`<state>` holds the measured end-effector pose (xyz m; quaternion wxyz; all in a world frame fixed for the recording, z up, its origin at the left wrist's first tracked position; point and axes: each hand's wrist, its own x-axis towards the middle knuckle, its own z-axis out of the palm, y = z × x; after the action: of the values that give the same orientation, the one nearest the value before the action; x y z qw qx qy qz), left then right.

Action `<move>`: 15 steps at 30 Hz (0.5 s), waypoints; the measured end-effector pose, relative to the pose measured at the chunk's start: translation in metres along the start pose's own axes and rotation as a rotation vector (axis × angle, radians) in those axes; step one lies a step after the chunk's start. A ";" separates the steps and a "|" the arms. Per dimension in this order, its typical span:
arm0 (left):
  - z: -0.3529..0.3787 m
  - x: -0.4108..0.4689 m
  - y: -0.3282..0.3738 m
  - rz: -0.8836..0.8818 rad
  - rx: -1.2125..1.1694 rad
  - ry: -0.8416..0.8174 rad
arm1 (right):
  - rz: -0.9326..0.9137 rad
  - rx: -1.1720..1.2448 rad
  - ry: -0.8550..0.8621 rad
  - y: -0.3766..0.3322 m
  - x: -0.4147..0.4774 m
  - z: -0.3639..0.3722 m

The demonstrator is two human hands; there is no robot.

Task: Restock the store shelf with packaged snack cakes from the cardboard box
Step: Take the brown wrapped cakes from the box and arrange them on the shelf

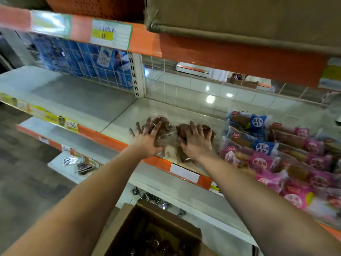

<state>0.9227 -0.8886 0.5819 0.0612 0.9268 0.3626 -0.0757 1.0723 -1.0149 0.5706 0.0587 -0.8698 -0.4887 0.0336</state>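
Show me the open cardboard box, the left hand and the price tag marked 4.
open cardboard box (123,230): head view, its left flap.
left hand (147,139): head view, its back.
price tag marked 4 (102,35): head view, its yellow strip.

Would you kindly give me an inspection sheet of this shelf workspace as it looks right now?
Surface: white shelf, orange front edge, bare left of the hands.
Job's things: left cake pack and right cake pack lie side by side near the front; open cardboard box below holds dark packs.
Clutter: pink and blue packs stacked to the right; small items on the lower shelf.
Grippers: left hand flat on the left pack, right hand flat on the right pack.
Cables: nothing seen.
Surroundings: carton overhead; wire mesh behind.
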 end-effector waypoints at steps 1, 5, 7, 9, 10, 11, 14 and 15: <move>0.003 -0.008 -0.001 -0.026 -0.001 0.006 | -0.009 -0.006 -0.006 0.001 -0.003 -0.001; 0.009 -0.030 0.000 -0.066 -0.037 0.026 | -0.061 -0.057 -0.006 -0.002 -0.014 -0.006; 0.007 -0.033 -0.001 -0.040 -0.013 0.030 | -0.053 -0.057 0.006 -0.008 -0.018 -0.008; 0.001 -0.030 -0.003 0.001 -0.009 0.037 | -0.022 -0.039 0.011 -0.015 -0.020 -0.009; -0.002 -0.028 -0.006 0.025 -0.011 0.045 | 0.002 -0.038 0.011 -0.019 -0.021 -0.008; -0.006 -0.024 -0.009 0.056 -0.007 0.058 | 0.038 -0.037 0.007 -0.023 -0.022 -0.006; -0.012 -0.013 -0.020 0.145 0.025 0.068 | 0.216 -0.010 -0.084 -0.038 -0.026 0.000; -0.012 -0.011 -0.025 0.172 0.041 0.059 | 0.286 0.010 -0.128 -0.044 -0.027 0.002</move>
<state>0.8986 -0.8754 0.5945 0.0379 0.9574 0.2819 -0.0502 1.0207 -1.0146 0.5750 0.0262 -0.9264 -0.3622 0.0993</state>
